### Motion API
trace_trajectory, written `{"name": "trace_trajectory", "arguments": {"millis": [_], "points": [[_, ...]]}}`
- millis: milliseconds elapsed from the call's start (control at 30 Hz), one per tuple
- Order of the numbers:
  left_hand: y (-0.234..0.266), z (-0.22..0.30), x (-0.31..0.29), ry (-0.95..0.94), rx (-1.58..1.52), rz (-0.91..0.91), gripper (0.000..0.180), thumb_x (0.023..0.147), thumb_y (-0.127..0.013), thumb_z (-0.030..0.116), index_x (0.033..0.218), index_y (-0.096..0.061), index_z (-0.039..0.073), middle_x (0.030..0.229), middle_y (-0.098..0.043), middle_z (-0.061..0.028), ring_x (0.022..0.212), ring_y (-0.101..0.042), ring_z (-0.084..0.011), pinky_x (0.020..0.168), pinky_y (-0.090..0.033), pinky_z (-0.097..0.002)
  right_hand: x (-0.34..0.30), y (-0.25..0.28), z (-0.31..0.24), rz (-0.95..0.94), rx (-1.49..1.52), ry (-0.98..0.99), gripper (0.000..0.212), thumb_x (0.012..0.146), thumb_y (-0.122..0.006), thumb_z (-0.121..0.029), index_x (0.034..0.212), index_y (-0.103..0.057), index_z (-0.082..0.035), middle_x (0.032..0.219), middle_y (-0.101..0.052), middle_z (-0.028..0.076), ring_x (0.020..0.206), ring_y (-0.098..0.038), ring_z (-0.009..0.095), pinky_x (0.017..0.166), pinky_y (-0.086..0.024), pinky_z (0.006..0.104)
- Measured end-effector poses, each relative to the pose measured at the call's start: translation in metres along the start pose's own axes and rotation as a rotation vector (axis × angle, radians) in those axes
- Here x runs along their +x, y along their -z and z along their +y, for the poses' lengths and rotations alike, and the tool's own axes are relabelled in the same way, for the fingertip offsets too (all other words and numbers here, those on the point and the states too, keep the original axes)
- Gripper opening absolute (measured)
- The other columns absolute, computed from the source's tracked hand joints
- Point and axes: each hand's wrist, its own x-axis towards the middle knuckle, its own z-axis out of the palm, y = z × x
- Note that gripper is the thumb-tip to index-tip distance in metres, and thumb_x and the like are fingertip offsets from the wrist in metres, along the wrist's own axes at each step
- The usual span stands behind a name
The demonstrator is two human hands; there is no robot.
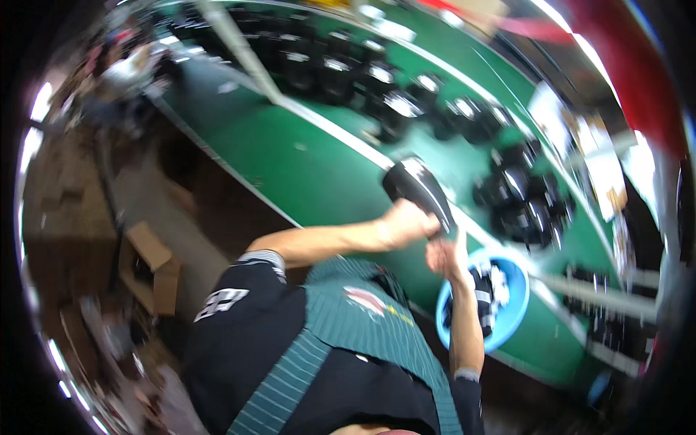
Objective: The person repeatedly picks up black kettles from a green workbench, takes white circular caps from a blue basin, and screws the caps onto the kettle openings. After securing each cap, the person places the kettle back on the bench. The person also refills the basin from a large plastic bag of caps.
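Observation:
A glossy black part (420, 185), rounded at its far end and tapering toward me, is held tilted above the green table. My left hand (408, 223) is wrapped round its narrow near end. Just right of that end is my right hand (448, 255), its fingers smeared by motion. Whether it touches the part I cannot tell. Beneath my right forearm, a light blue basin (516, 308) holds black and white pieces (487, 293).
Several similar glossy black parts (395, 109) stand in rows across the green table (319, 170). More cluster at the right (525, 210). A pale rail (348, 148) runs lengthwise along the table. An open cardboard box (156, 272) is at the left, below table level.

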Motion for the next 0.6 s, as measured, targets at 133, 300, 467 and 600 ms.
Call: {"name": "trace_trajectory", "arguments": {"millis": [133, 300, 467, 600], "points": [[-0.002, -0.009, -0.001, 0.141, -0.065, -0.126, 0.024, 0.087, -0.069, 0.015, 0.110, -0.063, 0.014, 0.076, -0.072, -0.0139, 0.071, -0.075, -0.0331, 0.060, -0.058, -0.0466, -0.043, -0.020, -0.011, 0.447, -0.857, 0.817, 0.078, 0.096, -0.072, -0.051, 0.152, -0.045, -0.005, 0.137, -0.061, 0.028, 0.128, -0.061, 0.043, 0.107, -0.049, 0.0463], [0.005, -0.001, 0.009, 0.047, -0.024, -0.177, 0.029, 0.078, -0.079, 0.013, 0.102, -0.063, 0.013, 0.073, -0.070, -0.0135, 0.071, -0.073, -0.0342, 0.063, -0.056, -0.0469, -0.030, 0.001, 0.006, 0.444, -1.020, 1.159, 0.095, 0.077, -0.089, -0.020, 0.157, -0.039, -0.004, 0.139, -0.058, 0.022, 0.123, -0.061, 0.040, 0.104, -0.052, 0.0429], [-0.003, 0.006, 0.006, -0.029, 0.010, -0.210, 0.010, 0.086, -0.066, 0.009, 0.095, -0.060, 0.007, 0.071, -0.070, -0.0142, 0.068, -0.074, -0.0316, 0.061, -0.057, -0.0443, -0.023, -0.013, 0.030, 0.433, -0.548, 0.848, 0.075, 0.090, -0.084, -0.034, 0.142, -0.048, 0.004, 0.089, -0.074, 0.018, 0.070, -0.074, 0.027, 0.068, -0.061, 0.0363], [-0.009, 0.009, 0.005, -0.099, 0.063, -0.188, 0.008, 0.086, -0.065, 0.008, 0.092, -0.060, 0.007, 0.071, -0.070, -0.0118, 0.067, -0.074, -0.0286, 0.062, -0.056, -0.0405, -0.009, -0.022, 0.040, 0.170, 0.152, 0.604, 0.056, 0.094, -0.081, -0.035, 0.129, -0.057, 0.002, 0.090, -0.074, 0.013, 0.075, -0.075, 0.018, 0.069, -0.062, 0.0287]]}}
